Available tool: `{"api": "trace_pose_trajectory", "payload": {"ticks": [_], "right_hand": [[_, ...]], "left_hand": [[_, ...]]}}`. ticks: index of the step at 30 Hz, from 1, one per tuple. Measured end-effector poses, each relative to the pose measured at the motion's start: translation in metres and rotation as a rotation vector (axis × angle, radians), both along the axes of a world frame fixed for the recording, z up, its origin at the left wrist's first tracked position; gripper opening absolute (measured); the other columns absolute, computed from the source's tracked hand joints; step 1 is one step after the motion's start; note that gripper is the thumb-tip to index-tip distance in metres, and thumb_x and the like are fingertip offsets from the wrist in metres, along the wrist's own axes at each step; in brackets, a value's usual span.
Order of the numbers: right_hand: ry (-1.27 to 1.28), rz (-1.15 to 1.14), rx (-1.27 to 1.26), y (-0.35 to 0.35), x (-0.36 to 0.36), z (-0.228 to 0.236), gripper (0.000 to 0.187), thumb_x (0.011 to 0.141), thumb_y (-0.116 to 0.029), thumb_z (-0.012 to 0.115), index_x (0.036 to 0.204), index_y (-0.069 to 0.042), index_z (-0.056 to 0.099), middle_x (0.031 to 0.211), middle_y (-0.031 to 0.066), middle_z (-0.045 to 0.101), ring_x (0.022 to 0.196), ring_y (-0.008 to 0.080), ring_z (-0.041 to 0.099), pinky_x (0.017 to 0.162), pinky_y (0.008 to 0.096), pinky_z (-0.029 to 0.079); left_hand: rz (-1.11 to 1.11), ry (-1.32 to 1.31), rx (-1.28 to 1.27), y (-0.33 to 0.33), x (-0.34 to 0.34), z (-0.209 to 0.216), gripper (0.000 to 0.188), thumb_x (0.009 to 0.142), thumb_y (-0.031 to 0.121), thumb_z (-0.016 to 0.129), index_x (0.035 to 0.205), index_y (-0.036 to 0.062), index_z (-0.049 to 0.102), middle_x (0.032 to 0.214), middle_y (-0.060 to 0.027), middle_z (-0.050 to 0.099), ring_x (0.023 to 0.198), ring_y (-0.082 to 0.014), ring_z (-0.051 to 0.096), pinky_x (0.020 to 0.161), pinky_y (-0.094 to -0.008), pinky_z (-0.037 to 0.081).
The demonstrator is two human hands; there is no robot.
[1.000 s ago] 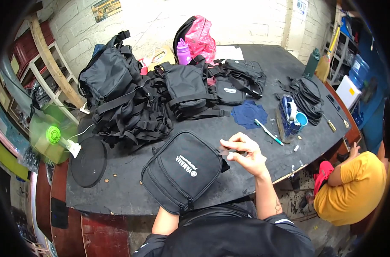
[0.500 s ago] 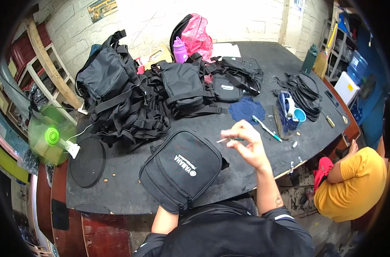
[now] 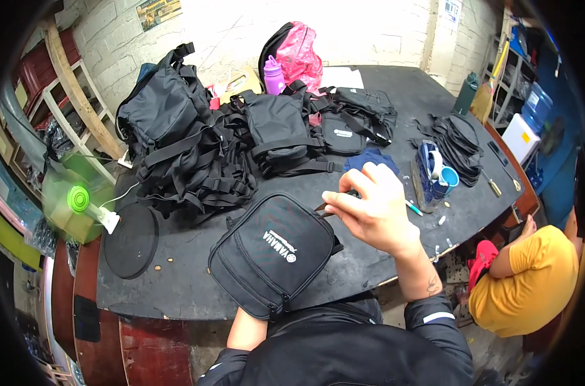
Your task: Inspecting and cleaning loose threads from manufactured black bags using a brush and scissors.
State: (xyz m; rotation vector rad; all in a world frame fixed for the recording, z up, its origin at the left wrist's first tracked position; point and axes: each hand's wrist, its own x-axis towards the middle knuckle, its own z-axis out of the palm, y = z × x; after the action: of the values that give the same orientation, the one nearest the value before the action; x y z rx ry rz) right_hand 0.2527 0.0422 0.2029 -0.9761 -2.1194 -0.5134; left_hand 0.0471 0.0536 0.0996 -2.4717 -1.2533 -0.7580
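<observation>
A black zippered bag with a pale logo stands at the table's near edge, tilted up towards me. The forearm of my left hand goes behind its lower end, and the bag hides that hand and its fingers. My right hand is raised at the bag's upper right side, thumb and fingers pinched together. A small thin pointed tool pokes out of the pinch towards the bag's edge. Most of that tool is covered by my fingers, so its kind is unclear.
Piled black bags and straps fill the back left. A whirring green fan stands by a round black disc. To the right are a blue cup, a marker-like pen and a seated person in yellow.
My right hand has come nearer and turned, bringing the tool's tip to the bag's upper right edge. It now covers part of the blue cloth and the pen. The bag has barely moved.
</observation>
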Motion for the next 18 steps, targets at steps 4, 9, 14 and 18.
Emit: {"api": "trace_pose_trajectory", "payload": {"ticks": [4, 9, 14, 18], "right_hand": [[-0.068, -0.054, 0.019, 0.0, 0.003, -0.004, 0.021, 0.063, -0.02, 0.074, 0.083, -0.015, 0.067, 0.073, -0.0019, 0.049, 0.064, 0.0179, 0.043, 0.056, 0.0313, 0.033], [-0.156, -0.077, -0.05, -0.014, 0.013, -0.009, 0.02, 0.064, -0.019, 0.073, 0.082, -0.014, 0.066, 0.07, -0.0005, 0.048, 0.063, 0.019, 0.042, 0.057, 0.0308, 0.033], [0.688, 0.011, -0.478, -0.018, 0.029, -0.066, 0.024, 0.072, -0.025, 0.071, 0.085, -0.008, 0.063, 0.072, 0.0002, 0.052, 0.061, 0.0112, 0.045, 0.053, 0.023, 0.034], [1.277, 0.523, -1.567, -0.019, -0.001, -0.145, 0.041, 0.09, -0.042, 0.051, 0.097, -0.002, 0.056, 0.074, 0.005, 0.053, 0.047, 0.0052, 0.031, 0.043, 0.0203, 0.028]], "left_hand": [[0.052, 0.054, -0.234, -0.024, 0.022, 0.045, 0.029, 0.081, 0.028, 0.053, 0.102, 0.0107, 0.059, 0.099, -0.0083, 0.06, 0.095, -0.0247, 0.056, 0.083, -0.0378, 0.042], [0.041, -0.101, -0.266, -0.008, -0.006, 0.014, 0.041, 0.086, 0.034, 0.047, 0.12, 0.011, 0.046, 0.121, -0.0082, 0.046, 0.113, -0.024, 0.043, 0.097, -0.0385, 0.031], [0.03, -0.266, -0.295, 0.021, -0.02, -0.031, 0.056, 0.091, 0.039, 0.041, 0.139, 0.0113, 0.032, 0.142, -0.008, 0.032, 0.131, -0.0233, 0.029, 0.11, -0.0391, 0.019], [0.407, 0.169, -0.256, 0.038, 0.007, -0.006, 0.06, 0.093, 0.044, 0.034, 0.142, 0.0119, 0.024, 0.147, -0.0074, 0.023, 0.136, -0.0249, 0.021, 0.112, -0.0402, 0.013]]}}
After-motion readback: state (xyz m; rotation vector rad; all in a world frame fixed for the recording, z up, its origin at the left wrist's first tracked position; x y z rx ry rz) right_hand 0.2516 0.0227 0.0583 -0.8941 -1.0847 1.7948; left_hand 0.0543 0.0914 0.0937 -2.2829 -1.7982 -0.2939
